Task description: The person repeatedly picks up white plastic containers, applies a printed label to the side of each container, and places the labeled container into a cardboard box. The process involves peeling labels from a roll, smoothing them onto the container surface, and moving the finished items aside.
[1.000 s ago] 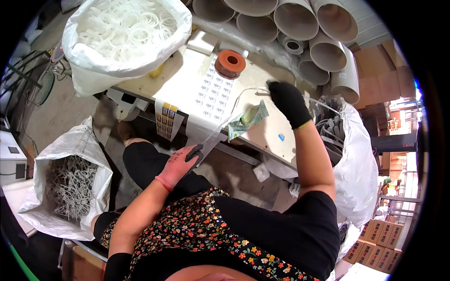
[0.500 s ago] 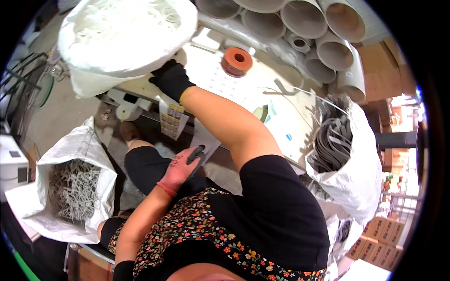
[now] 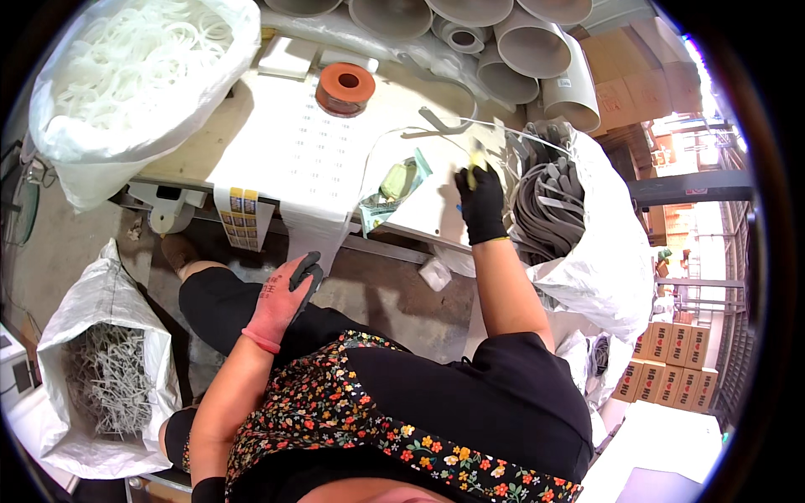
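Note:
My right hand (image 3: pixel 482 204), in a black glove, is over the right end of the table, beside a sack of grey strips (image 3: pixel 549 210). Its fingers are closed around a small yellow object (image 3: pixel 476 156), too blurred to name. In a pink glove with dark fingertips, my left hand (image 3: pixel 285 293) hovers above my lap with loosely bent fingers apart; nothing shows in it. Just beyond it, a white sheet of labels (image 3: pixel 323 172) hangs over the table edge. A green-and-clear packet (image 3: pixel 396 186) lies between the hands, farther off.
An orange-brown tape roll (image 3: pixel 345 89) stands on the table (image 3: pixel 277 109). A sack of white rings (image 3: pixel 147 138) sits at the far left; another with grey pieces (image 3: pixel 67 394) is at lower left. Large grey pipes (image 3: pixel 537 42) are stacked behind. Yellow-printed labels (image 3: pixel 241 220) hang off the edge.
My right hand has moved right, from beside the sack of white rings to near the grey strips, and now has a yellow object. The view has shifted; my left hand stays above my lap.

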The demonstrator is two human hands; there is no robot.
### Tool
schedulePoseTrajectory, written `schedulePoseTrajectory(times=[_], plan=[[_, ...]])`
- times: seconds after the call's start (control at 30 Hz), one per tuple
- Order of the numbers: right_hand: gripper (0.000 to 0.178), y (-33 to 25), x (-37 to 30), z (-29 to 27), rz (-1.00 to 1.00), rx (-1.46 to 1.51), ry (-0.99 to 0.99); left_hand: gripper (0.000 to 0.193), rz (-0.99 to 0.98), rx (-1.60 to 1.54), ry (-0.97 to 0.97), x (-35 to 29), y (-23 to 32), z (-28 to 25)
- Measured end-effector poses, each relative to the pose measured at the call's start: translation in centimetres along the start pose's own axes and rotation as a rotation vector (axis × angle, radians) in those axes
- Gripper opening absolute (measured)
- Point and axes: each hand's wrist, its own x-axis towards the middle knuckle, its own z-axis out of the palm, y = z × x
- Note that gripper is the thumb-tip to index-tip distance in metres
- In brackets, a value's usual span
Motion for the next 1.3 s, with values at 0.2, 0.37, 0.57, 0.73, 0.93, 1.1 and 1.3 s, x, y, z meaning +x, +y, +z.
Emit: schedulePoseTrajectory(times=[0.2, 0.37, 0.57, 0.73, 0.93, 1.1, 1.3], plan=[[0.012, 3.1, 4.6, -10.5, 0.114, 0.434, 0.350, 0.035, 0.042, 0.125, -0.030, 0.6, 0.8, -0.4], [0.011, 4.3, 6.0, -10.6, 0.075, 0.560, 0.390, 0.035, 0.026, 0.052, -0.004, 0.8, 0.2, -0.2], [0.011, 5.0, 6.6, -11.2, -0.021, 0.621, 0.298, 0.034, 0.019, 0.067, -0.011, 0.9, 0.5, -0.2], [0.011, 4.0, 5.8, -7.6, -0.007, 0.692, 0.495, 0.037, -0.043, 0.068, -0.051, 1.0, -0.2, -0.3], [0.008, 4.3, 7.5, -8.7, -0.073, 0.776, 0.431, 0.038, -0.042, 0.104, -0.065, 1.1, -0.4, -0.3], [0.013, 3.3, 8.7, -8.2, -0.017, 0.760, 0.485, 0.038, -0.025, 0.122, -0.056, 1.2, -0.5, -0.3], [0.014, 4.1, 8.9, -10.9, 0.040, 0.094, 0.147, 0.038, -0.013, 0.181, -0.070, 1.2, 0.6, 0.1]])
